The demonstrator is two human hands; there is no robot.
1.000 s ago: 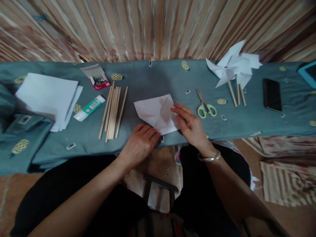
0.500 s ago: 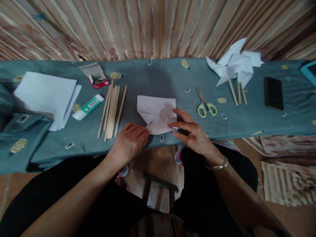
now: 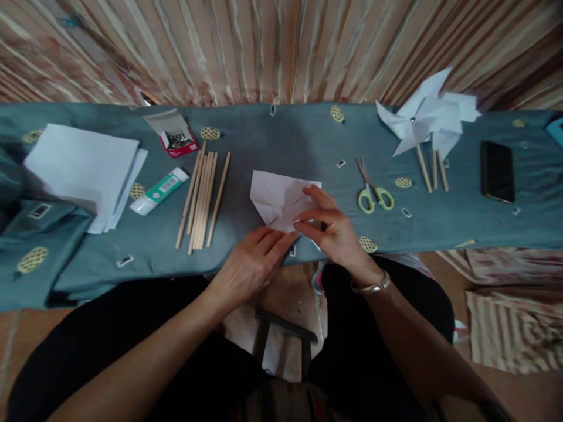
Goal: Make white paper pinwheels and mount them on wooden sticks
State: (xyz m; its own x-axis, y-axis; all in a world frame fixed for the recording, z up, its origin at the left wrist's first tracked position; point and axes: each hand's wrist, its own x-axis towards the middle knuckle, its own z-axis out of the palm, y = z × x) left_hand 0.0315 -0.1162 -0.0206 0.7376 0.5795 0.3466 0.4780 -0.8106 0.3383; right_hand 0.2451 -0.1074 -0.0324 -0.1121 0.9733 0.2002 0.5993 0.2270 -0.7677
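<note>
Toward the left end of the cloth-covered tabletop (image 3: 299, 140), white sheets (image 3: 83, 164) lie in a loose stack, seemingly set aside to keep the middle free for handling. Just beside them a green-and-white tube (image 3: 160, 190) lies slanted; behind it, nearer the far edge, a small red box (image 3: 179, 144) stands with its flap up, which leaves the metal pins within reach. Next come wooden sticks (image 3: 201, 199), roughly parallel and pointing at the near edge, probably so one can be picked out easily.

At the near edge, around mid-length, lies the folded paper (image 3: 275, 190). The left hand (image 3: 257, 258) rests curled fingers along its near side, apparently to steady it; whether they grip is unclear. The right hand (image 3: 332, 227) pinches a fold between thumb and forefinger, other fingers spread over the sheet, likely holding it flat.

To the right, scissors (image 3: 372, 190) lie slightly open, handles toward the near edge. Beyond, paper pinwheels (image 3: 422, 120) sit by the far edge, perhaps to spare their blades, then a dark phone (image 3: 497, 171).
</note>
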